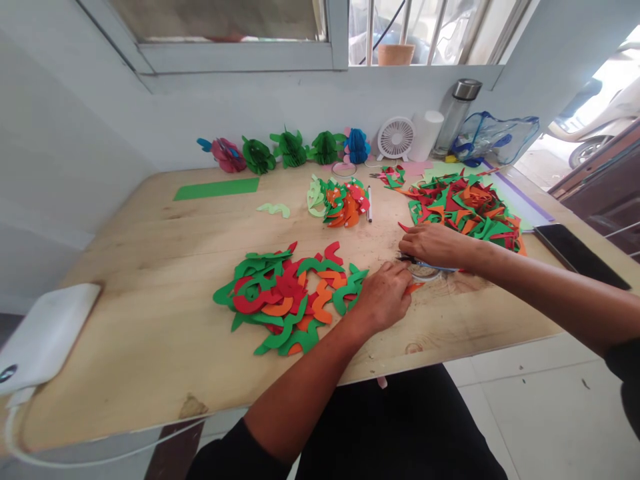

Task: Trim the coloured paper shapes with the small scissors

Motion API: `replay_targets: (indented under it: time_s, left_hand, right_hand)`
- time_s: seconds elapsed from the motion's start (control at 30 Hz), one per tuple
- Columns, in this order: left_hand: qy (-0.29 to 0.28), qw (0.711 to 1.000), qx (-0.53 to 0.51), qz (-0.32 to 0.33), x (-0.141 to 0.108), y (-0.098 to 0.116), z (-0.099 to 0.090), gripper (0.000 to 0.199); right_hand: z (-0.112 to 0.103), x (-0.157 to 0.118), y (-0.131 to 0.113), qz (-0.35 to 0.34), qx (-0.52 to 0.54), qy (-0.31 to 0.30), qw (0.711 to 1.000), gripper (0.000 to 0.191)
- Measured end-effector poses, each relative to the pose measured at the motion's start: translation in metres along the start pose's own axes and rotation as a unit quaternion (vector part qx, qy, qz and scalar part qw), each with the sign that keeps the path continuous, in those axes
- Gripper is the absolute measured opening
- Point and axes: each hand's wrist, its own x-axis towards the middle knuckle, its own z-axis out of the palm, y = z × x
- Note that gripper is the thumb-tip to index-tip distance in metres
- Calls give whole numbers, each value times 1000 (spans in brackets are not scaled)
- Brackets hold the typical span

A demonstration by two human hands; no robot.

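My left hand rests on the table beside the pile of cut paper shapes, its fingers curled. An orange paper piece pokes out by its fingertips; whether they grip it is hidden. My right hand is just beyond, fingers bent together, close to the heap of paper scraps. What it pinches, if anything, is out of sight. Under it lies a dark-tipped tool with a light blue part, mostly covered. Beside the tool is a pale ring-shaped object.
Behind are a paper bundle, a marker and a green strip. Honeycomb paper figures, a small fan, a bottle and a clear pouch line the wall. A phone lies right, a white device left.
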Motion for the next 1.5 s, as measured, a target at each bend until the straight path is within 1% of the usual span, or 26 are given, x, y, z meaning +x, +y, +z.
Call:
replay_targets:
  time_s: [0.1, 0.23, 0.43, 0.57, 0.67, 0.73, 0.83, 0.93, 1.0, 1.1, 1.17, 1.3, 1.5]
  left_hand:
    - [3, 1000, 12, -2, 0, 1, 1, 16]
    - [0, 1000, 29, 3, 0, 3, 1, 16]
    - [0, 999, 39, 12, 0, 4, 0, 16]
    - [-1, 999, 43, 13, 1, 4, -1, 16]
    - [2, 999, 43, 10, 1, 4, -1, 15]
    - [0, 999, 41, 9, 1, 4, 0, 14]
    - [-7, 999, 36, 7, 0, 4, -1, 14]
    - [-12, 999, 31, 7, 0, 4, -1, 15]
    - [-11, 999, 32, 6, 0, 4, -1, 16]
    - [-9, 999, 35, 6, 0, 4, -1, 16]
    - [-9, 999, 35, 6, 0, 4, -1, 16]
    - [-5, 999, 33, 8, 0, 4, 0, 15]
    - [-2, 999, 39, 12, 0, 3, 1, 14]
  right_hand:
    - [2, 1, 0, 2, -13, -14, 1000, 13]
    - [3, 1, 0, 23, -8, -27, 999, 13]
    - [2, 0, 1, 96, 48, -49, 993, 19]
    - [5, -1, 2, 123, 88, -47, 987, 22]
    - [9, -2, 2, 140, 141, -37, 979, 18]
    - [10, -3, 2, 138, 192, -24, 971, 14]
    - [4, -6, 3, 141, 249, 17, 958, 12]
    - [-4, -11, 7, 203, 251, 78, 943, 17]
    - [-5, -14, 8, 226, 239, 87, 940, 20]
    - [-1, -16, 2, 201, 203, 41, 957, 18]
    - [4, -15, -4, 183, 170, 26, 968, 19]
    - [7, -13, -9, 155, 120, 39, 980, 20]
    - [5, -11, -5, 111, 63, 44, 991, 18]
